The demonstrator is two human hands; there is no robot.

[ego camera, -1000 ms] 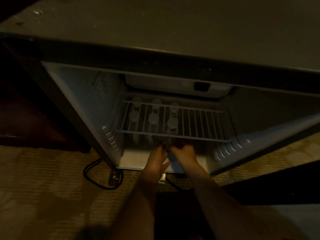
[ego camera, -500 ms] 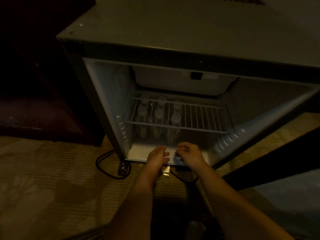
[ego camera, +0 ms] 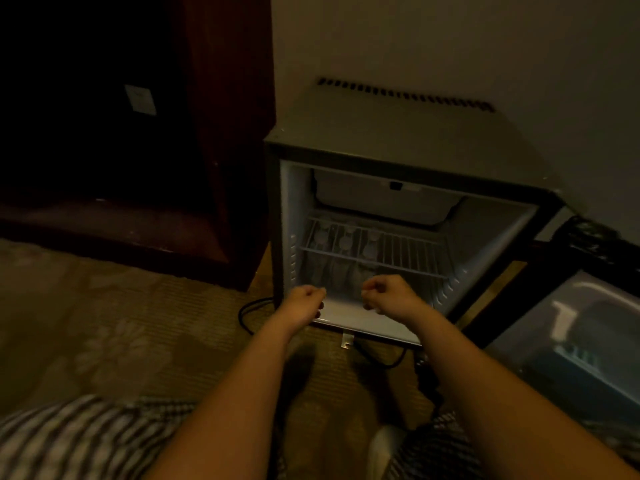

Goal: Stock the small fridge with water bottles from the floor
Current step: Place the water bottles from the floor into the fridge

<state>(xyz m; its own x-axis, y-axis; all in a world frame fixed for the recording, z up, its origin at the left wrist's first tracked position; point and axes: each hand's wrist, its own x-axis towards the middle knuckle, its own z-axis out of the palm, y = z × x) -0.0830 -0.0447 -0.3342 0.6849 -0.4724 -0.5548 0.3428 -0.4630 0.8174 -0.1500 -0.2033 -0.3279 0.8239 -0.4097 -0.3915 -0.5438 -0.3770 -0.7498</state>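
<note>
Now our left hand (ego camera: 304, 301) and right hand (ego camera: 391, 295) are curled, empty; water bottles (ego camera: 341, 275) stand just beyond the fingertips, inside the fridge (ego camera: 398, 133).

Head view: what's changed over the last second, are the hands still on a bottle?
The left hand and right hand have drawn back from under the wire shelf to the front edge of the fridge, letting go of the bottle they were placing; both now hold nothing, fingers curled. The bottles stay standing under the shelf, door open.
</note>
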